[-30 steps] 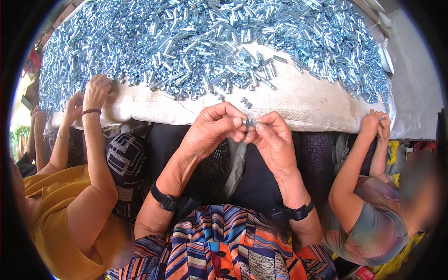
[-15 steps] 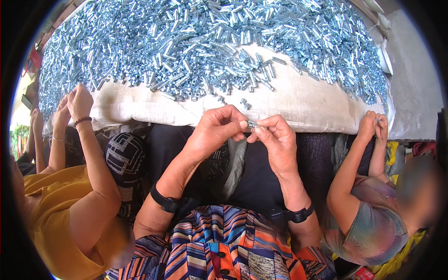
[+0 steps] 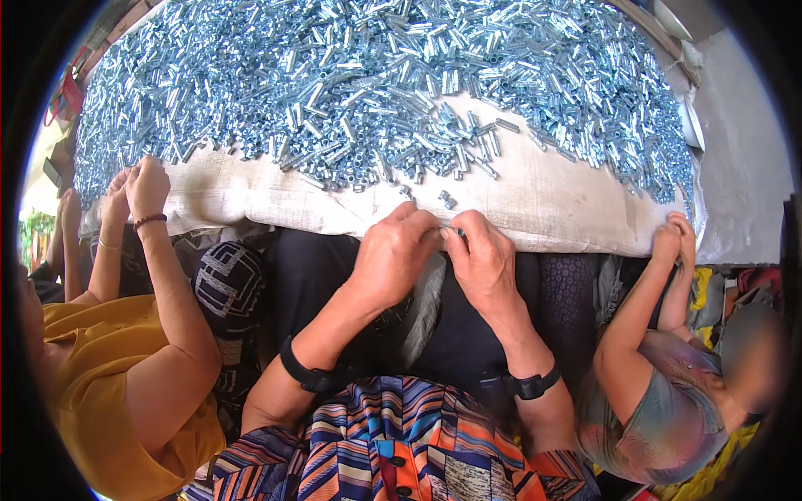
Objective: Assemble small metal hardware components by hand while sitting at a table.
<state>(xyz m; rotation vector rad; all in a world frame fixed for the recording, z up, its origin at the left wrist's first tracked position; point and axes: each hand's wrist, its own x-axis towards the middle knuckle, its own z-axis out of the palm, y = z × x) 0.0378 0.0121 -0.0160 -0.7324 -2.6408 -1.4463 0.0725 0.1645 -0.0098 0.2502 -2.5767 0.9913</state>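
Observation:
My left hand [image 3: 391,259] and my right hand [image 3: 484,263] meet at the near edge of the cloth-covered table, fingertips together in a pinch. Between them only a sliver of a small silvery metal sleeve [image 3: 459,232] shows; my fingers cover most of it. On the cloth [image 3: 334,209] just beyond my fingertips lie a few short metal pieces [image 3: 447,199]. A wide heap of shiny zinc-coloured sleeves and tubes [image 3: 368,100] spreads across the table behind them.
On my left, a co-worker in a mustard top [image 3: 159,376] has both hands at the heap's edge. Another co-worker in a patterned grey top [image 3: 660,401] sits on my right, hands together at the table edge. A grey surface [image 3: 743,159] lies beyond the table's right side.
My hands have turned over, backs now upward, and the fingertips have closed in around the metal sleeve, which shows much less. The view has shifted slightly.

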